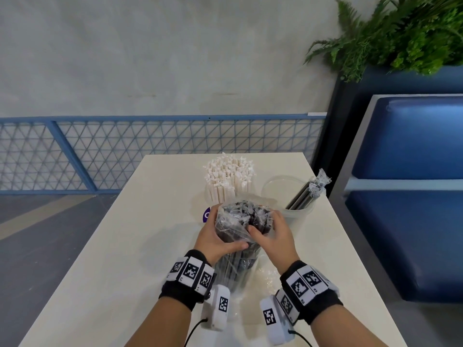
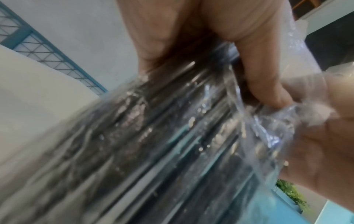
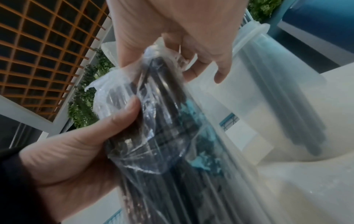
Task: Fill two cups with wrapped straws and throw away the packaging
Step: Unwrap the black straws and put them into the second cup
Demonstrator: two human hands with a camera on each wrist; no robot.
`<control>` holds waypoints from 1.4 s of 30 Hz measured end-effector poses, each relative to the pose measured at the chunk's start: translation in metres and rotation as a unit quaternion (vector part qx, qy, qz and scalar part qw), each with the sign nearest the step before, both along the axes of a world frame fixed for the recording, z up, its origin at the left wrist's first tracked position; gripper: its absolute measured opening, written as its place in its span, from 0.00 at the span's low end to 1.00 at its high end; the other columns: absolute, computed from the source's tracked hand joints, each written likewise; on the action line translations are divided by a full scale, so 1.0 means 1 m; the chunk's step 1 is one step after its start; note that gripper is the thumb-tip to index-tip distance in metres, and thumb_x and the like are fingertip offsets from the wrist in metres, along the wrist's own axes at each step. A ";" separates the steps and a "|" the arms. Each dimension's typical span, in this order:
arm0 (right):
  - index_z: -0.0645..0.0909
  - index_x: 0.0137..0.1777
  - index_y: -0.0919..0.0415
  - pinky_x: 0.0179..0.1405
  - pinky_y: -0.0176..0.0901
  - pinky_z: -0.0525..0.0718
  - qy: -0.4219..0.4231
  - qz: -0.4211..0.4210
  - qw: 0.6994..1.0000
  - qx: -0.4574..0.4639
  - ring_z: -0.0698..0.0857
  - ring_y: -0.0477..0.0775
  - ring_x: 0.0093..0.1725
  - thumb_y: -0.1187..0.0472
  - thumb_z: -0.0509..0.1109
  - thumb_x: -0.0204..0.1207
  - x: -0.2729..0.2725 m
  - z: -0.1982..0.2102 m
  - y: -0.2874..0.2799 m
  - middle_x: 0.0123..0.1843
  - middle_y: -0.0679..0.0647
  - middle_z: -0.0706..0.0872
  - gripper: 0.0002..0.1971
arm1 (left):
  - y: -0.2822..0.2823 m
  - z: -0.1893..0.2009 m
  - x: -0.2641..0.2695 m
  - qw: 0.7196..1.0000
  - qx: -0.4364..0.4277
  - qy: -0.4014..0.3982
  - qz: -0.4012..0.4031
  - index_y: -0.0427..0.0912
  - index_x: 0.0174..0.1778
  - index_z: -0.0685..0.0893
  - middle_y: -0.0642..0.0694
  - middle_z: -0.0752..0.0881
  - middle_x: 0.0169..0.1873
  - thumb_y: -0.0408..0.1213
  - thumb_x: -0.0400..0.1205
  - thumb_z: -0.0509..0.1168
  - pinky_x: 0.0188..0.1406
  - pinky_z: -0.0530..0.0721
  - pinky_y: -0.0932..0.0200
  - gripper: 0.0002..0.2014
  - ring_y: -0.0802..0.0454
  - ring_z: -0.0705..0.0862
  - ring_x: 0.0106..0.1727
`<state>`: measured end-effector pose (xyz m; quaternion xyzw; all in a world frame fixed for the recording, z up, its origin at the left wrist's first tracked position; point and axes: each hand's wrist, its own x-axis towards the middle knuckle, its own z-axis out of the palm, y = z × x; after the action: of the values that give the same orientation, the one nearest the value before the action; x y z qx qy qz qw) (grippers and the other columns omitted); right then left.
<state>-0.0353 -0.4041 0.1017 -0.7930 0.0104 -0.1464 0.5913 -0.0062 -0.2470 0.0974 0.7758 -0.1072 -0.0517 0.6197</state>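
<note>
A clear plastic bag of black wrapped straws (image 1: 238, 229) stands upright on the white table (image 1: 130, 259). My left hand (image 1: 218, 236) grips its left side, thumb across the front. My right hand (image 1: 271, 230) pinches the plastic at the bag's top right. Behind it stands a cup packed with white wrapped straws (image 1: 226, 179). To its right a clear cup (image 1: 299, 214) holds a few dark wrapped straws (image 1: 308, 191). In the right wrist view the bag (image 3: 162, 128) sits between my left hand (image 3: 72, 154) and right hand (image 3: 182, 30), with the clear cup (image 3: 268, 84) beyond. The left wrist view shows the bag (image 2: 162, 136) blurred.
Crumpled clear plastic (image 1: 266, 275) lies on the table by my right wrist. A blue bench (image 1: 411, 196) flanks the table's right edge, with a planter of green plants (image 1: 400, 38) behind it. A blue mesh railing (image 1: 150, 151) runs past the far edge.
</note>
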 end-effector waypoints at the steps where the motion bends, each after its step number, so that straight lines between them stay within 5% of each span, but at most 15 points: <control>1: 0.76 0.55 0.47 0.64 0.48 0.78 0.004 0.006 1.000 -0.002 0.79 0.49 0.59 0.63 0.76 0.69 0.001 0.001 0.000 0.54 0.48 0.81 0.19 | 0.000 0.000 0.001 1.000 0.002 0.001 0.001 0.58 0.64 0.67 0.58 0.82 0.55 0.29 0.59 0.82 0.50 0.79 0.78 0.43 0.68 0.80 0.57; 3: 0.77 0.57 0.52 0.66 0.45 0.73 0.011 0.004 1.000 -0.014 0.75 0.48 0.62 0.62 0.75 0.70 0.002 0.003 0.002 0.53 0.46 0.79 0.17 | 0.000 -0.001 0.002 1.000 0.008 0.001 0.006 0.52 0.69 0.68 0.54 0.83 0.58 0.32 0.58 0.83 0.60 0.80 0.68 0.45 0.62 0.81 0.60; 6: 0.78 0.61 0.58 0.72 0.54 0.68 0.019 -0.034 0.998 -0.047 0.71 0.57 0.68 0.52 0.72 0.69 0.006 -0.001 0.005 0.62 0.57 0.80 0.21 | -0.003 -0.003 0.004 1.000 0.016 0.004 0.026 0.50 0.68 0.70 0.51 0.83 0.59 0.34 0.57 0.84 0.66 0.78 0.57 0.45 0.55 0.81 0.63; 9: 0.80 0.57 0.56 0.69 0.40 0.58 0.019 -0.073 0.995 -0.058 0.71 0.58 0.68 0.53 0.72 0.72 0.010 0.000 0.007 0.60 0.58 0.82 0.14 | -0.005 -0.002 0.005 0.999 0.019 0.003 0.032 0.52 0.66 0.71 0.52 0.84 0.57 0.34 0.57 0.83 0.65 0.79 0.57 0.43 0.54 0.82 0.61; 13: 0.80 0.51 0.54 0.77 0.62 0.56 0.021 -0.094 0.995 -0.037 0.70 0.49 0.57 0.55 0.71 0.74 0.016 0.013 0.006 0.51 0.54 0.83 0.08 | -0.006 -0.004 0.010 0.999 0.024 0.021 0.041 0.47 0.72 0.69 0.50 0.83 0.62 0.39 0.56 0.84 0.69 0.78 0.52 0.48 0.53 0.81 0.65; 16: 0.79 0.48 0.51 0.76 0.66 0.62 -0.002 -0.095 0.995 0.001 0.75 0.50 0.56 0.49 0.72 0.72 0.024 0.021 0.001 0.49 0.53 0.84 0.10 | -0.008 -0.006 0.012 0.998 0.038 0.022 0.046 0.48 0.75 0.66 0.49 0.80 0.67 0.46 0.53 0.84 0.73 0.74 0.47 0.54 0.53 0.77 0.70; 21: 0.81 0.51 0.53 0.73 0.65 0.69 -0.023 -0.093 0.994 0.052 0.78 0.61 0.67 0.33 0.71 0.63 0.034 0.049 -0.009 0.55 0.57 0.87 0.26 | -0.009 -0.007 0.016 0.997 0.055 0.022 0.053 0.47 0.77 0.63 0.49 0.76 0.71 0.45 0.55 0.84 0.77 0.69 0.49 0.55 0.53 0.73 0.73; 24: 0.81 0.52 0.57 0.60 0.49 0.80 -0.057 -0.067 0.989 0.115 0.85 0.53 0.55 0.53 0.74 0.71 0.031 0.069 -0.014 0.49 0.52 0.87 0.13 | -0.009 -0.006 0.018 0.996 0.062 0.014 0.055 0.45 0.76 0.64 0.48 0.78 0.69 0.40 0.58 0.83 0.75 0.70 0.54 0.51 0.53 0.75 0.71; 26: 0.80 0.53 0.54 0.60 0.46 0.82 -0.073 -0.035 0.987 0.136 0.86 0.49 0.54 0.57 0.75 0.70 0.027 0.072 -0.017 0.49 0.50 0.87 0.13 | -0.008 -0.005 0.018 0.997 0.061 0.011 0.055 0.45 0.75 0.65 0.48 0.79 0.68 0.38 0.58 0.83 0.74 0.71 0.53 0.50 0.53 0.76 0.70; 30: 0.73 0.65 0.58 0.63 0.48 0.82 -0.006 -0.002 0.991 0.132 0.85 0.48 0.59 0.45 0.82 0.54 0.021 0.048 -0.009 0.58 0.51 0.86 0.40 | -0.010 -0.007 0.019 0.997 0.056 0.008 0.051 0.45 0.75 0.66 0.47 0.80 0.66 0.37 0.58 0.83 0.73 0.72 0.51 0.49 0.52 0.77 0.69; 33: 0.78 0.52 0.56 0.56 0.44 0.86 -0.009 -0.052 0.990 0.128 0.87 0.46 0.48 0.60 0.82 0.61 0.021 0.034 0.000 0.46 0.47 0.87 0.21 | -0.013 -0.007 0.019 0.997 0.051 0.014 0.047 0.46 0.76 0.64 0.48 0.78 0.69 0.41 0.56 0.84 0.74 0.72 0.48 0.53 0.52 0.76 0.71; 37: 0.79 0.51 0.58 0.40 0.20 0.81 -0.047 -0.086 0.979 0.179 0.84 0.36 0.43 0.65 0.77 0.68 0.028 0.047 -0.007 0.43 0.44 0.85 0.14 | -0.014 -0.005 0.019 0.998 0.045 0.015 0.039 0.45 0.75 0.66 0.49 0.80 0.66 0.38 0.58 0.83 0.73 0.74 0.52 0.50 0.54 0.78 0.67; 40: 0.79 0.56 0.62 0.44 0.22 0.83 -0.083 -0.098 0.972 0.195 0.85 0.38 0.46 0.65 0.76 0.69 0.036 0.064 -0.016 0.46 0.46 0.86 0.16 | -0.014 0.000 0.017 0.998 0.049 0.009 0.037 0.45 0.75 0.65 0.54 0.79 0.62 0.33 0.61 0.81 0.60 0.72 0.76 0.47 0.58 0.76 0.65; 42: 0.79 0.58 0.66 0.52 0.35 0.86 -0.089 -0.107 0.969 0.205 0.87 0.47 0.50 0.65 0.77 0.68 0.040 0.067 -0.021 0.51 0.54 0.88 0.19 | -0.016 0.001 0.016 0.998 0.044 0.005 0.037 0.45 0.75 0.65 0.54 0.78 0.61 0.33 0.62 0.81 0.58 0.71 0.77 0.47 0.58 0.76 0.64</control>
<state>0.0044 -0.4249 0.1689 -0.6332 0.0720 -0.2734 0.7205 0.0099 -0.2627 0.0987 0.8056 -0.0731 -0.0371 0.5868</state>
